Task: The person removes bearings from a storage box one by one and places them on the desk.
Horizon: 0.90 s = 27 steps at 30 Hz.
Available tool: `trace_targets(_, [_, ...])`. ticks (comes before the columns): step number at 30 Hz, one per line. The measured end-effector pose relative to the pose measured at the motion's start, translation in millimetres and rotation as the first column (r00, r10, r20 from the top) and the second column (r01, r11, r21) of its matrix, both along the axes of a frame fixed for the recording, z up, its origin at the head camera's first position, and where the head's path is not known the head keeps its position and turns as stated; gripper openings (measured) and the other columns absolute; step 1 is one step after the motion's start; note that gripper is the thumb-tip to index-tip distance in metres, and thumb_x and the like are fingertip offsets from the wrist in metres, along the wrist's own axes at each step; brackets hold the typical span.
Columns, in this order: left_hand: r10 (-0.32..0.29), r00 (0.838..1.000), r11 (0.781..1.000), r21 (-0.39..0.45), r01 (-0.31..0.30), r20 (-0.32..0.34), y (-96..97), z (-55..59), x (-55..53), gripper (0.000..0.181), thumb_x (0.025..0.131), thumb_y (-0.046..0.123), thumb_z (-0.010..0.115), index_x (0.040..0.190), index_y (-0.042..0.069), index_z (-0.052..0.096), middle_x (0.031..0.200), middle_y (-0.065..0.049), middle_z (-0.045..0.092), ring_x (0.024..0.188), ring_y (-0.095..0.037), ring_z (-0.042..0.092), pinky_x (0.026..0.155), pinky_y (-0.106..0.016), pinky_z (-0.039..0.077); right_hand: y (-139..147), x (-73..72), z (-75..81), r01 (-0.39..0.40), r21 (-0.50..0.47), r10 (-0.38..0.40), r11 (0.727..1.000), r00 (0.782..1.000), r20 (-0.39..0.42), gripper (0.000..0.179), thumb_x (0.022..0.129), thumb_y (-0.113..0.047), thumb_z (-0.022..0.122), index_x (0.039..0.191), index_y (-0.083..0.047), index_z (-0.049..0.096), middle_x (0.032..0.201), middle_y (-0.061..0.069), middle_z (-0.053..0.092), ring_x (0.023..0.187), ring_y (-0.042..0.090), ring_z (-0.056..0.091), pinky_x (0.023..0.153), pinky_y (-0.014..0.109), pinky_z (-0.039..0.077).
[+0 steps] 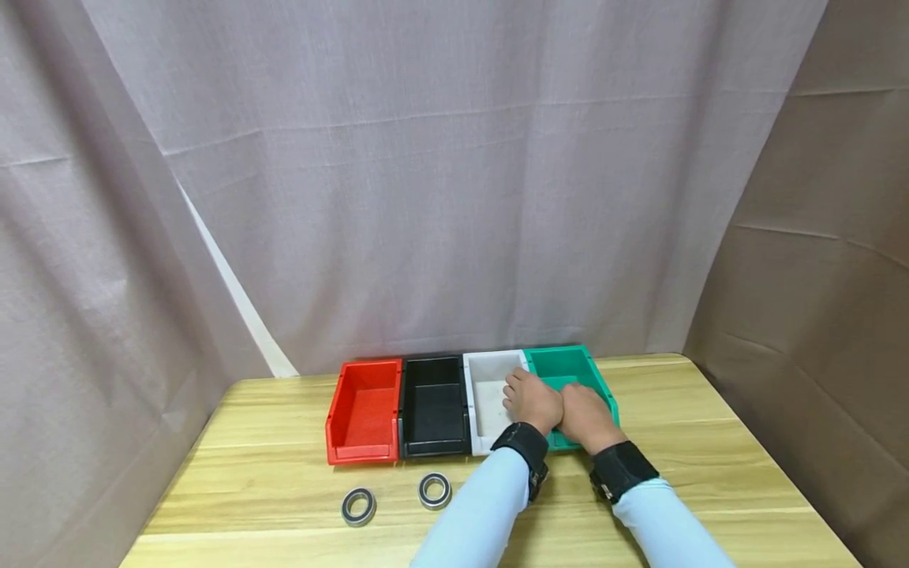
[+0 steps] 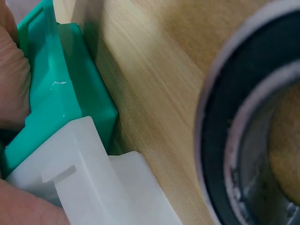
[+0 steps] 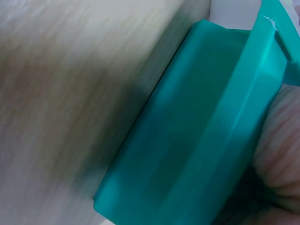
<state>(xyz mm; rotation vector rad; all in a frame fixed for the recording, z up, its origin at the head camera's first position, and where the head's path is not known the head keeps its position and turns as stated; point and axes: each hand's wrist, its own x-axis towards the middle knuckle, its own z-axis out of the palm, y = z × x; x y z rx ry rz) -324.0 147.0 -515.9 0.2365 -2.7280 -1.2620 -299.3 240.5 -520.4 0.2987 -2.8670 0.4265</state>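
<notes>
My left hand is over the wall between the white bin and the green bin, fingers bent downward. Close against it, my right hand reaches down into the green bin. The fingertips of both are hidden, so whether either hand holds anything is not visible. In the left wrist view, skin shows beside the green bin and the white bin. The right wrist view has part of the right hand inside the green bin's front wall.
A red bin and a black bin continue the row to the left. Two ball bearings lie on the wooden table: one at left, another nearer the left forearm. A bearing looms large in the left wrist view. Curtains hang behind.
</notes>
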Motion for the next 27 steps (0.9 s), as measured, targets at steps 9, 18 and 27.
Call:
trace_targets(9, [0.011, 1.0, 1.0, 0.004, -0.011, -0.008, 2.3, -2.4, 0.5, 0.044, 0.092, 0.015, 0.07, 0.126, -0.006, 0.052, 0.12, -0.023, 0.054, 0.109, -0.039, 0.051, 0.099, -0.056, 0.044, 1.4, 2.6, -4.9, 0.008, -0.05, -0.009, 0.999, 1.0, -0.028, 0.027, 0.088, -0.003, 0.069, 0.064, -0.011, 0.058, 0.075, 0.012, 0.066, 0.074, 0.035, 0.069, 0.074, 0.055, 0.059])
trace_targets(18, [0.026, 0.997, 0.999, -0.028, -0.028, -0.072, -2.5, -4.8, 1.7, 0.045, 0.091, 0.018, 0.073, 0.123, -0.006, 0.053, 0.116, -0.022, 0.054, 0.106, -0.038, 0.053, 0.097, -0.055, 0.045, -3.2, 3.0, -8.7, 0.017, -0.023, -0.019, 1.0, 0.998, -0.067, 0.008, 0.091, -0.005, 0.069, 0.093, 0.0, 0.076, 0.089, 0.022, 0.07, 0.087, 0.046, 0.068, 0.083, 0.059, 0.058])
trace_targets(27, [0.008, 0.998, 0.998, -0.056, -0.011, -0.058, 1.5, -4.5, 2.0, 0.047, 0.094, 0.02, 0.075, 0.127, -0.005, 0.053, 0.119, -0.021, 0.056, 0.109, -0.038, 0.054, 0.101, -0.054, 0.046, 2.4, 36.3, 0.4, 0.029, -0.036, -0.034, 0.999, 0.986, -0.163, 0.041, 0.096, -0.001, 0.068, 0.135, 0.011, 0.066, 0.128, 0.031, 0.068, 0.115, 0.05, 0.064, 0.099, 0.06, 0.056])
